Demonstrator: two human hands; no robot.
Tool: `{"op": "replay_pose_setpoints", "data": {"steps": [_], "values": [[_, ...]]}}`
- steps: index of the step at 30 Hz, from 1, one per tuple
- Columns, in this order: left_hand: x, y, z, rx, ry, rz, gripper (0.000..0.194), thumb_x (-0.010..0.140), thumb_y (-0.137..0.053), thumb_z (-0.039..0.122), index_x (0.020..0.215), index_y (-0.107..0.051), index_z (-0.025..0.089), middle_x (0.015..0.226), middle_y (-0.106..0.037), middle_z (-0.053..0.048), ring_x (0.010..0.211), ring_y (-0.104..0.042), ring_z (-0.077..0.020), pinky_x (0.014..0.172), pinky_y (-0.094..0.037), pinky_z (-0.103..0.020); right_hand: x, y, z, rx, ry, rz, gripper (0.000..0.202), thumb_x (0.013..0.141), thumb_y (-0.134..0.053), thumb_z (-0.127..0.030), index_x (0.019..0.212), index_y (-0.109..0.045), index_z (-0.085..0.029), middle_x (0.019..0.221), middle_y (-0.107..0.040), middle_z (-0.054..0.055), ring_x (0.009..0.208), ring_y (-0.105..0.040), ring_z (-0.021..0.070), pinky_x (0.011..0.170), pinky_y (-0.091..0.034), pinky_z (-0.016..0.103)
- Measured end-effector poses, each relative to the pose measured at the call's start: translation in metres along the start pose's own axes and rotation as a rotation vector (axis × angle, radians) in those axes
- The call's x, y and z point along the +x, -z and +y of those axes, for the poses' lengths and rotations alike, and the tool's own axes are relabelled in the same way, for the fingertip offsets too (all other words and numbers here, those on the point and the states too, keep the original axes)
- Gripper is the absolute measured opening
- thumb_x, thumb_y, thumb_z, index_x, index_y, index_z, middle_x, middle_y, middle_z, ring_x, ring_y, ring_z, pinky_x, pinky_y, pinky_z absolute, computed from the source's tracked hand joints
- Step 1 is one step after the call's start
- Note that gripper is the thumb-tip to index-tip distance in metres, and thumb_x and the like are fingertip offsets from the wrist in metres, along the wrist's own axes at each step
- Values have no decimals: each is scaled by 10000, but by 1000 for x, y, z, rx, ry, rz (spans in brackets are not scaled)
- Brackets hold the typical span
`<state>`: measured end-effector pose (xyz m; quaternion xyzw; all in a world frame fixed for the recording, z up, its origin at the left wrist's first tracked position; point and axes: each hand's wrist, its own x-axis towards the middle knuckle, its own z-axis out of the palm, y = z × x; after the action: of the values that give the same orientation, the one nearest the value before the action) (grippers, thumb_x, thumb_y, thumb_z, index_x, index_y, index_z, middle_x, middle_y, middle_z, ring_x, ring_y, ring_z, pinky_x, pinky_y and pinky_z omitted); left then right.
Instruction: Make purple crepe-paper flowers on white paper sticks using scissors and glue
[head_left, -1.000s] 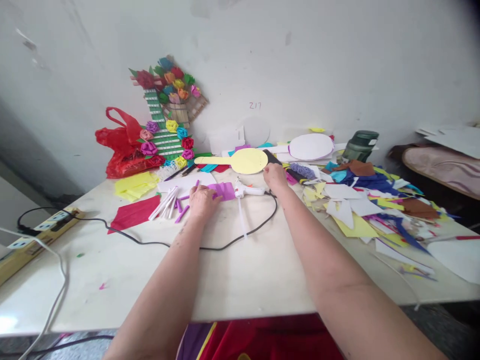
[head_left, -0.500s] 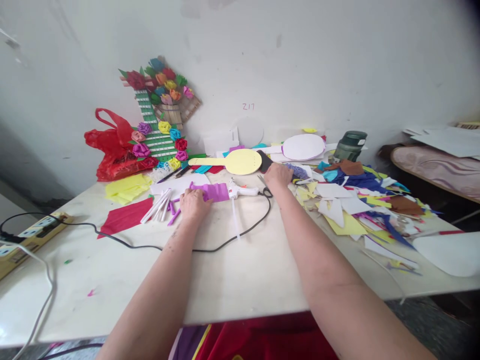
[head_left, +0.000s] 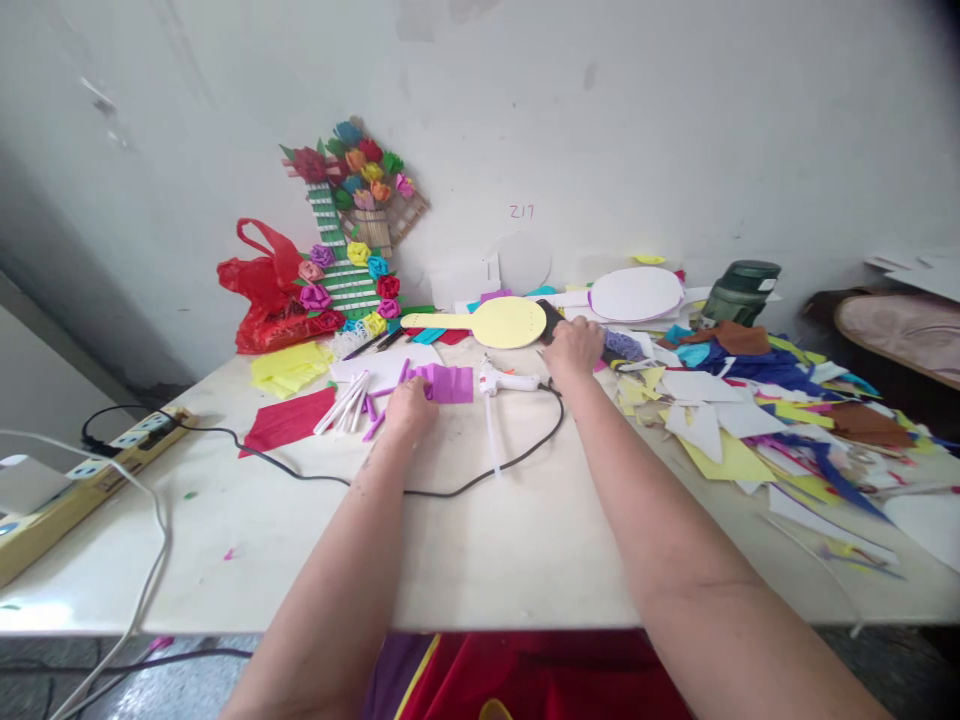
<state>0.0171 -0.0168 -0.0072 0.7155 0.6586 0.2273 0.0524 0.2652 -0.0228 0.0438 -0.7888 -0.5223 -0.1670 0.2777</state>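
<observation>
My left hand (head_left: 412, 408) is closed at the left end of a purple crepe strip (head_left: 454, 385), beside purple rolled sticks (head_left: 375, 424) and a bundle of white sticks (head_left: 343, 404). Fingers bent, my right hand (head_left: 573, 350) rests by a dark object (head_left: 550, 318), just right of the yellow paddle shape (head_left: 510, 323); what its fingertips grip is hidden. Between the hands lies a white glue gun (head_left: 511, 380) with a clear glue stick, its black cord (head_left: 465, 488) curving across the table.
Paper scraps (head_left: 720, 400) cover the right side, near a green bottle (head_left: 742, 290). A flower decoration (head_left: 349, 230) and red bag (head_left: 274, 290) stand at the back left. A power strip (head_left: 97, 475) lies at the left edge, and red paper (head_left: 289, 420) nearby.
The view has shifted, so the table's things appear farther right. My left hand has drawn together over the purple strip's left end. My right hand stays near the dark object.
</observation>
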Motion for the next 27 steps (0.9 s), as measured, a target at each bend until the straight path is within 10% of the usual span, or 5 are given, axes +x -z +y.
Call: {"op": "replay_pose_setpoints", "data": {"steps": [3,18,23,27], "values": [[0,2,2,-34,26,-2,433,633,-541,141,1056,-632,150,1031,-661,-133,997,-588,-265,847,-431,-313,4,0,11,-8,-36,112,268,767,-453,-146,921,-671,-111,1103,-574,169,1094,-434,312,900,-275,437],[0,8,-2,-221,79,200,358,709,-475,186,997,-685,146,910,-696,-122,901,-622,-254,835,-430,-330,-24,-5,-39,107,220,-148,267,813,-406,-206,913,-646,-143,918,-666,144,851,-616,255,679,-397,305],[5,8,-6,-774,45,360,260,693,-513,264,881,-664,165,841,-682,-63,809,-608,-198,748,-446,-295,-32,-8,-47,197,261,-213,279,791,-428,-192,966,-645,-179,912,-681,103,871,-611,236,702,-398,299],[7,12,-7,-1326,93,247,194,646,-552,292,786,-587,163,637,-589,6,593,-545,-119,582,-420,-232,-32,-15,-50,331,266,-235,327,787,-428,-181,1027,-648,-205,952,-682,74,914,-598,221,744,-405,295]]}}
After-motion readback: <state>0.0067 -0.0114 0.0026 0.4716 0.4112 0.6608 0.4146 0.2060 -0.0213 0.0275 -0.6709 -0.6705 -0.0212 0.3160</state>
